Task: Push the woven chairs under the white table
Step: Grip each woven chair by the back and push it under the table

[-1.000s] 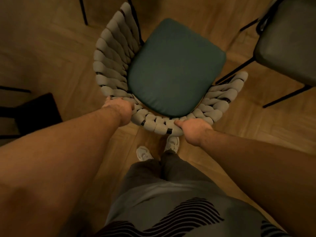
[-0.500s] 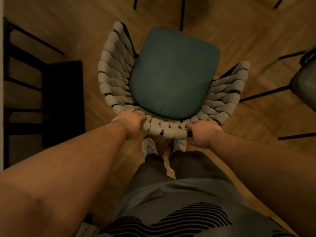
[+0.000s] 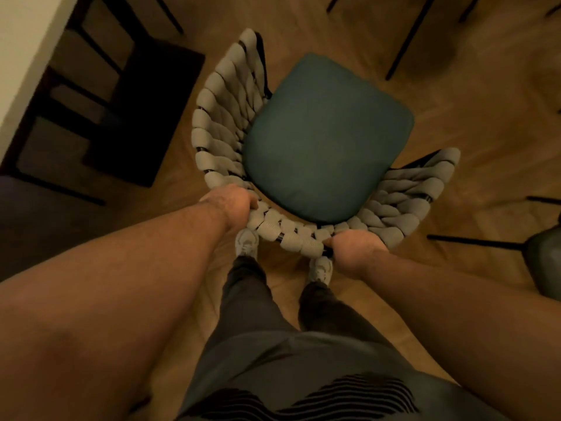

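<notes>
your left hand [image 3: 233, 205] and right hand [image 3: 355, 252] are gripping the chair [image 3: 326, 138] back, fingers curled over it; seat pointing away, tabletop [image 3: 18, 41] perhaps lying far-left.

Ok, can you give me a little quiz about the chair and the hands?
1. True or false: the left hand and the right hand both grip the chair by its woven back.
2. The cushion is: A pink, B dark green, C yellow?
3. Fill the gap: under the chair is a ____ floor.
Key: 1 true; 2 B; 3 wooden.
</notes>
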